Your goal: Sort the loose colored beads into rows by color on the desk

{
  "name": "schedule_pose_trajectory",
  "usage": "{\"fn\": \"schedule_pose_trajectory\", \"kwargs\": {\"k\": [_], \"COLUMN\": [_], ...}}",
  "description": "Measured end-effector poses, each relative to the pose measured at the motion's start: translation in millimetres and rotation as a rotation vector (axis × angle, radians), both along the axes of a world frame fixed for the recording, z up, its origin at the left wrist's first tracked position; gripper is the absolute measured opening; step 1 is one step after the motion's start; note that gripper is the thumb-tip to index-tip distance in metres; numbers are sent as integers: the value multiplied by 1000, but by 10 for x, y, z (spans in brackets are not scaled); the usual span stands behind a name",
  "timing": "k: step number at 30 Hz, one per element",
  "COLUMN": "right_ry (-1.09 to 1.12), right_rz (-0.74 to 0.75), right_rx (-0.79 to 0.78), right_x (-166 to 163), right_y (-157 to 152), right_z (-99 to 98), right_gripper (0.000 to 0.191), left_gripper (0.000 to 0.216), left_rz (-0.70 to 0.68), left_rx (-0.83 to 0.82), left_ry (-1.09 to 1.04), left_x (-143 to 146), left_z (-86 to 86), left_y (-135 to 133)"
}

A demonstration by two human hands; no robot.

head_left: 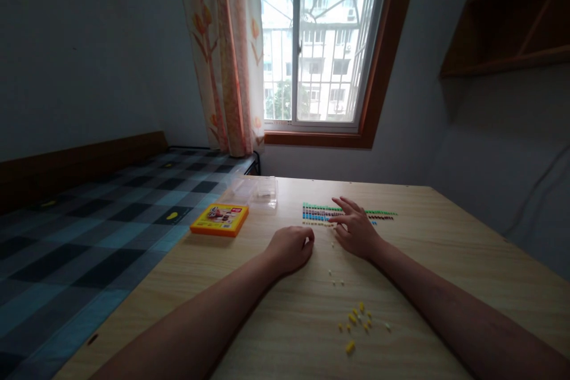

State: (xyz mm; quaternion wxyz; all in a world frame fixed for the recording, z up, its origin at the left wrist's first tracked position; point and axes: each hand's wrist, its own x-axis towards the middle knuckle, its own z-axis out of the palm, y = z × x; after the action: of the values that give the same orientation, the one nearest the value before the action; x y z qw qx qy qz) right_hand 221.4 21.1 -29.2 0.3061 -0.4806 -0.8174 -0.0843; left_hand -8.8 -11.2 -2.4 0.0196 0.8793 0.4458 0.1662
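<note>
Seen from its middle, the pale wooden table (pixel 445 261) carries neat rows of tiny coloured beads (pixel 320 212) at 12 o'clock. 1 clear plastic box (pixel 256 191) sits at 11 o'clock, and a flat orange-yellow box (pixel 219 219) lies at 10 o'clock near the edge. Loose yellow beads (pixel 356 317) lie scattered at 6 o'clock, and a few pale beads (pixel 336 278) lie just beyond them.

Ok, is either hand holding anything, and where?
Nothing in the right hand, its fingers spread over the bead rows. The left hand is curled shut; contents cannot be told.

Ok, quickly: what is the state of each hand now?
Left hand: curled shut, contents hidden.
Right hand: open, resting on the rows of coloured beads.
</note>
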Motion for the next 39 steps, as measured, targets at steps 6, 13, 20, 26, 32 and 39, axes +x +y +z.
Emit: {"fn": "schedule_pose_trajectory", "kwargs": {"k": [6,13,20,26,32,39], "right_ry": [-18,9,-8,-8,-4,8], "right_rz": [7,-50,-16,-35,-66,-44], "right_rx": [-23,-47,-43,-28,-4,-28], "right_x": [-5,-67,-109,-66,-27,-21], "right_y": [-8,-25,-86,-69,-42,-24], "right_z": [13,5,12,9,14,-4], "right_gripper": [28,27,32,29,28,26], "left_gripper": [20,19,18,19,19,17], "left_rz": [10,-7,-3,2,14,7], "left_rx": [-16,-15,0,-6,-23,-17], "left_ry": [9,9,-3,2,6,4], "left_x": [2,6,16,18,23,18], "left_z": [0,-3,-8,-9,-1,2], "left_y": [-1,-2,-10,-9,-15,-16]}}
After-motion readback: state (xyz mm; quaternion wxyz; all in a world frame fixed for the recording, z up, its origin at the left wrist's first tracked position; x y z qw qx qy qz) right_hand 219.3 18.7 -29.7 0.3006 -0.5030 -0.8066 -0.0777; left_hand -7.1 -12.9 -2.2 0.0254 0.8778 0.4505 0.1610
